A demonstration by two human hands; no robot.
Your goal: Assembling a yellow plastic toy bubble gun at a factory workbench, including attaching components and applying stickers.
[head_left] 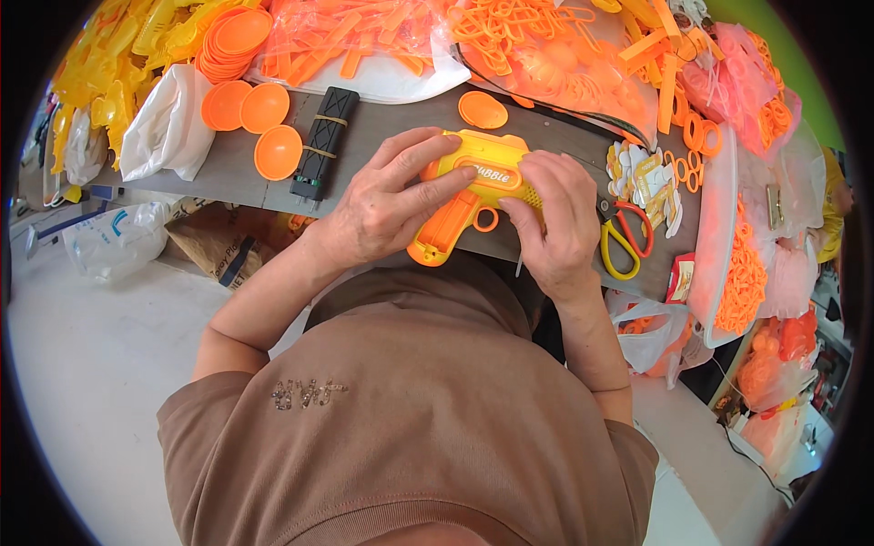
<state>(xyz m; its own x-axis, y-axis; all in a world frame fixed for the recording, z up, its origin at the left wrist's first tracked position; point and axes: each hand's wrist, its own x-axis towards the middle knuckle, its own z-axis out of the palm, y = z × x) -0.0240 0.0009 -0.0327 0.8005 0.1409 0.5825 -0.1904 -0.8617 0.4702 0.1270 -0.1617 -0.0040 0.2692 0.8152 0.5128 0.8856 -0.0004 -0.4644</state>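
A yellow and orange toy gun (484,146) is held above the table's near edge between my two hands. My left hand (382,200) grips its left end, the fingers lying over the top and side. At the other end, my right hand (560,214) has its fingers and thumb closed round the yellow body. The orange handle (448,227) points down with its hollow inside showing, beside an orange trigger ring (486,218). Just behind the gun lies an orange round cup (482,110). Scissors (622,244) with red and yellow handles are near my right hand.
Black parts bundled with rubber bands (325,141) lie left, near several orange cups (278,152). At right are stickers (648,187) and a clear bin of orange rings (742,282). Bags of orange parts (341,41) line the back; a white bag (168,123) stands left.
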